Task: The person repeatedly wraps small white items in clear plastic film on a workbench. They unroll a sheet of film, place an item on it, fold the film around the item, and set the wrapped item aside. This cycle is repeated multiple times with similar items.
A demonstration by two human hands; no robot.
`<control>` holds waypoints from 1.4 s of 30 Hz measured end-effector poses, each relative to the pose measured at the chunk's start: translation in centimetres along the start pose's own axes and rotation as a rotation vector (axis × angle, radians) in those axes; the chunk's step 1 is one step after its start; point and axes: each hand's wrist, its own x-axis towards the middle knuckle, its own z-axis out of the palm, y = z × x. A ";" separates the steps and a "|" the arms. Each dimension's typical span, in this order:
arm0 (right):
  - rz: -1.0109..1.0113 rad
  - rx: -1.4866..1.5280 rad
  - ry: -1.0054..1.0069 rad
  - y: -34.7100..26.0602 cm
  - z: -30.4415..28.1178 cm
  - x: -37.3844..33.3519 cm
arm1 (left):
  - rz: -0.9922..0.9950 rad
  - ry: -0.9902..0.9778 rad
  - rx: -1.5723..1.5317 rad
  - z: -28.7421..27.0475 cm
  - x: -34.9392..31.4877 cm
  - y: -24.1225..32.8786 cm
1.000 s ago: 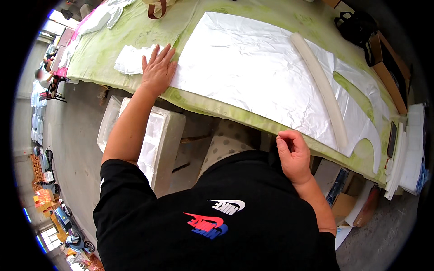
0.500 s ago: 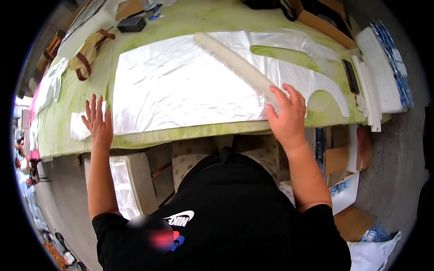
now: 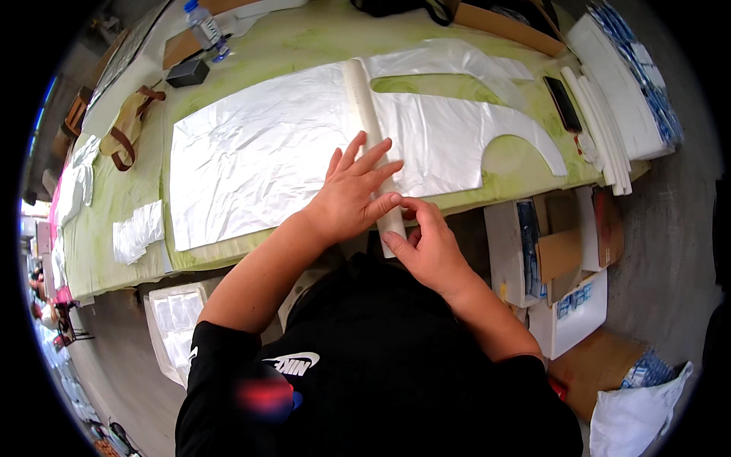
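Observation:
A shiny white plastic apron (image 3: pixel 251 152), perhaps several layers, lies flat and creased on the table, its curved cut-outs toward the right. Across it runs a long pale tube (image 3: pixel 363 103), nearly straight away from me, its near end sticking out past the table's front edge. My right hand (image 3: pixel 430 247) grips that near end between thumb and fingers. My left hand (image 3: pixel 346 194) is open over the left side of the tube, fingers spread and thumb reaching across it. Whether its palm presses on the apron cannot be seen.
The table has a green-and-white cover (image 3: pixel 304 30). A folded white bundle (image 3: pixel 138 232) lies left; a dark box (image 3: pixel 187 73) and a water bottle (image 3: pixel 205 29) stand far left. A phone (image 3: pixel 562 103) and white rolls (image 3: pixel 598 129) lie right. Boxes (image 3: pixel 567 320) stand below.
The tube has swung from a slant to nearly straight, its near end now past the table edge. My left hand came from the far left to it; my right hand moved left and down.

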 end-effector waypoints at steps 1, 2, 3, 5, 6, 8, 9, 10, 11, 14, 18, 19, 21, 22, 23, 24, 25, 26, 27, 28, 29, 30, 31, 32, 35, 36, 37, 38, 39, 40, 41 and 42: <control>0.026 0.035 -0.009 -0.1 -0.6 -0.2 | -0.015 0.008 0.032 0.5 0.0 0.2; -0.035 0.022 0.070 0.4 -1.1 -0.2 | -0.030 0.016 0.063 0.6 -0.4 0.3; -0.087 0.006 0.153 1.2 -1.6 -0.4 | -0.039 0.018 0.088 0.7 -0.6 0.3; -0.155 -0.066 0.265 3.0 -2.7 -0.3 | -0.028 0.109 0.189 0.6 -0.8 0.4; -0.135 -0.135 0.264 3.5 -3.1 -0.2 | 0.013 0.131 0.155 0.2 -0.3 1.1; -0.125 -0.235 0.219 3.9 -3.5 0.4 | 0.167 0.226 0.104 -0.9 1.7 2.4; -0.134 -0.265 0.174 4.0 -3.6 0.8 | 0.172 0.193 0.026 -0.7 3.0 2.9; -0.149 -0.295 0.124 3.8 -3.7 1.1 | 0.172 0.164 -0.050 -0.4 4.3 3.3; -0.113 -0.226 0.078 3.3 -3.8 1.3 | 0.172 0.135 -0.125 0.0 5.6 3.6; -0.078 -0.051 0.028 2.6 -4.1 1.6 | -0.058 -0.094 -0.102 1.6 9.4 5.1; -0.107 0.028 0.197 5.2 -3.7 -0.7 | -0.134 -0.332 -0.001 2.8 12.1 3.9; -0.091 0.025 0.242 5.6 -4.0 -1.4 | -0.154 -0.334 0.010 2.9 12.2 3.8; -0.075 0.082 0.288 6.1 -4.5 -2.2 | -0.191 -0.339 0.033 2.7 12.6 3.8; -0.091 0.088 0.318 6.3 -4.7 -2.5 | -0.245 -0.312 -0.062 2.5 12.7 3.8; -0.107 0.094 0.348 6.5 -4.9 -2.7 | -0.300 -0.284 -0.156 2.3 12.7 3.7; -0.142 0.070 0.353 6.5 -5.1 -2.6 | -0.354 -0.251 -0.247 2.1 12.7 3.6; -0.178 0.085 0.358 6.3 -5.2 -2.5 | -0.386 -0.229 -0.315 2.1 12.7 3.4; -0.216 0.100 0.363 5.9 -5.1 -2.2 | -0.419 -0.206 -0.383 2.1 12.7 3.3; -0.250 0.114 0.367 5.5 -5.1 -1.9 | -0.452 -0.184 -0.454 2.2 12.6 3.2; -0.288 0.073 0.350 5.1 -5.1 -1.5 | -0.426 -0.176 -0.449 2.3 12.4 3.4; -0.325 0.031 0.333 4.7 -5.1 -1.0 | -0.401 -0.167 -0.444 2.4 12.2 3.7; -0.364 -0.009 0.316 4.4 -5.0 -0.6 | -0.375 -0.159 -0.437 2.5 12.1 3.9; -0.332 -0.084 0.300 4.4 -4.9 -0.1 | -0.381 -0.166 -0.433 2.7 12.1 3.9; -0.299 -0.159 0.283 4.4 -4.8 0.5 | -0.387 -0.174 -0.430 2.9 12.2 3.8; -0.200 -0.282 0.221 5.3 -5.1 1.1 | -0.355 -0.097 -0.396 2.6 12.1 3.8; -0.171 -0.305 0.198 5.6 -5.3 1.2 | -0.337 -0.051 -0.379 2.3 11.9 3.8; -0.168 -0.264 0.206 5.6 -5.4 1.2 | -0.374 -0.030 -0.416 1.9 11.6 3.7; -0.164 -0.224 0.213 5.6 -5.4 1.0 | -0.411 -0.008 -0.454 1.5 11.3 3.6; -0.158 -0.184 0.221 5.2 -5.5 1.0 | -0.447 0.012 -0.493 1.2 10.9 3.6; -0.124 -0.093 0.187 4.7 -5.6 1.2 | -0.426 0.059 -0.523 1.2 10.6 3.5; -0.091 -0.003 0.152 4.1 -5.6 1.5 | -0.430 0.080 -0.555 1.3 10.3 3.3; -0.036 0.062 0.114 3.5 -5.8 2.2 | -0.432 0.101 -0.587 1.4 10.2 3.1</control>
